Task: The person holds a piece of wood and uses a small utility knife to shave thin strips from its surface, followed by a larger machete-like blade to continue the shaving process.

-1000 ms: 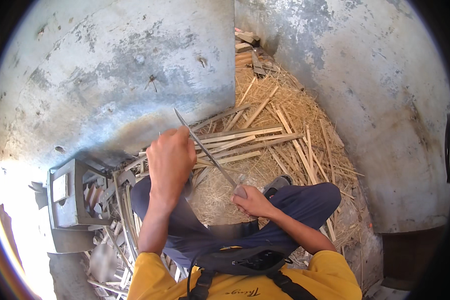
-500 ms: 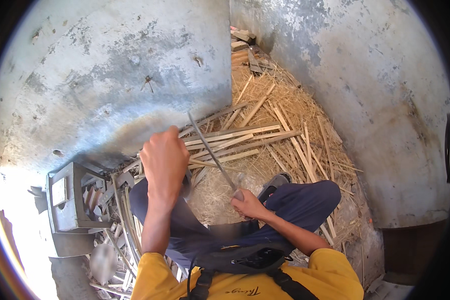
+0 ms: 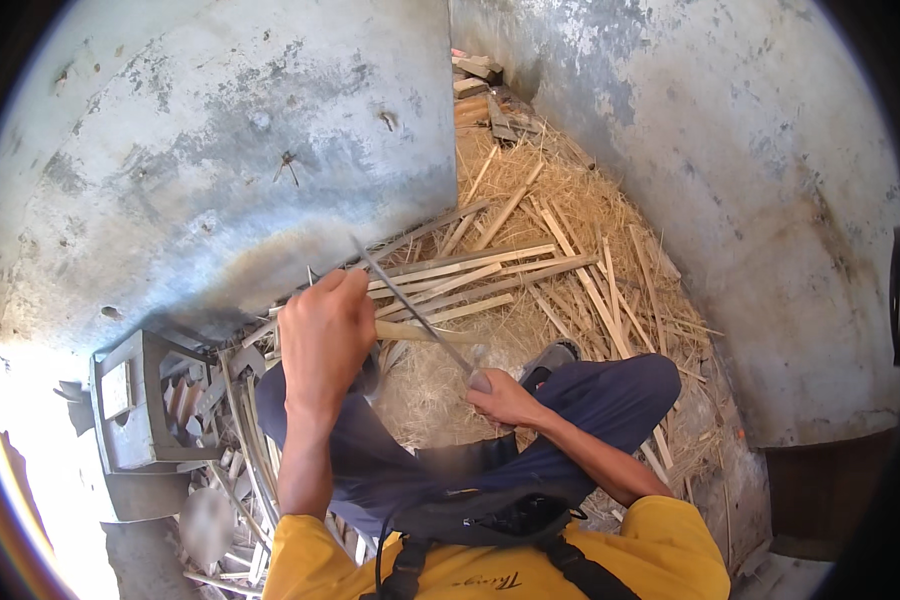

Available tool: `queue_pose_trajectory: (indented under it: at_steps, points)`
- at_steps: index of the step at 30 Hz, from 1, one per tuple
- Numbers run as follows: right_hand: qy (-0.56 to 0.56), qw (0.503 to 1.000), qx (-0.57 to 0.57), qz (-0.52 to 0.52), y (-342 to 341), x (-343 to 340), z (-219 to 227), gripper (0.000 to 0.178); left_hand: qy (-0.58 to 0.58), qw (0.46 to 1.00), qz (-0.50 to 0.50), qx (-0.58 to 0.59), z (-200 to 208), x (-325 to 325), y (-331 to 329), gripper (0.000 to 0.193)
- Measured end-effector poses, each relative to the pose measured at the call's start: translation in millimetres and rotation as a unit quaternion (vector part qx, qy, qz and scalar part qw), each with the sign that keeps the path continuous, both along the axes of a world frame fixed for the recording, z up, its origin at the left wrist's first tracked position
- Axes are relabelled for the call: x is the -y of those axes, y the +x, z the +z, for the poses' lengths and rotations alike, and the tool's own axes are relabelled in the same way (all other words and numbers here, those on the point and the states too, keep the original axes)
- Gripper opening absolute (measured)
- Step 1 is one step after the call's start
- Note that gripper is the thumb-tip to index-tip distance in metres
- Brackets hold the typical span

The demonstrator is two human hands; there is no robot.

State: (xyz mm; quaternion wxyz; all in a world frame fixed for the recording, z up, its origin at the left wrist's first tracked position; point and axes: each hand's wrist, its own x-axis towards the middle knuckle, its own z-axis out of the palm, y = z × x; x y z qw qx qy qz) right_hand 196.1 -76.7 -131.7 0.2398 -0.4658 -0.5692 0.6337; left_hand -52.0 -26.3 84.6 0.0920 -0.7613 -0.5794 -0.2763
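I sit cross-legged on the ground in dark blue trousers. My left hand [image 3: 325,335] is raised and closed around a short pale wooden stick [image 3: 415,333] that pokes out to the right of the fist. My right hand [image 3: 505,398] rests near my knee and grips the handle end of a long thin metal blade [image 3: 410,305]. The blade slants up and to the left, crossing over the stick close to my left hand.
Split bamboo strips [image 3: 470,270] and straw-like shavings [image 3: 580,220] cover the ground ahead. Grey concrete walls [image 3: 200,150] rise on the left and right, meeting at a corner. A grey hollow block [image 3: 135,400] stands at my left, with thin strips beside it.
My left hand has shifted slightly left and down with the stick. The blade in my right hand has slid along the stick; its tip now points further left.
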Motion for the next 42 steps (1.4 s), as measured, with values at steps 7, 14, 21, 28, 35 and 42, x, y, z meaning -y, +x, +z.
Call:
queue_pose_trajectory:
  at_steps: [7, 14, 21, 28, 35, 42]
  points:
    - [-0.194, 0.979, -0.042, -0.047, 17, -1, -39, 0.016, 0.024, 0.997, -0.066, -0.025, 0, 7, -4, 0.017]
    - [-0.043, 0.999, 0.029, -0.001, 7, -11, 7, 0.023, 0.041, 0.984, -0.169, -0.040, 6, 11, 0, 0.021]
    - [-0.125, 0.991, 0.006, 0.055, 18, -22, 20, 0.024, 0.019, 0.970, -0.233, -0.069, 7, 20, 3, 0.023]
    - [0.052, 0.998, 0.014, 0.017, -4, -2, 44, 0.025, 0.026, 0.996, -0.077, -0.022, 3, 20, 8, 0.019]
    - [-0.022, 1.000, 0.007, -0.004, -2, 11, 0, 0.013, 0.019, 0.998, -0.058, -0.017, 2, 24, 9, 0.017]
    - [-0.038, 0.999, 0.019, -0.019, 3, 21, -12, 0.012, -0.008, 1.000, -0.016, -0.005, 3, 24, 15, 0.020]
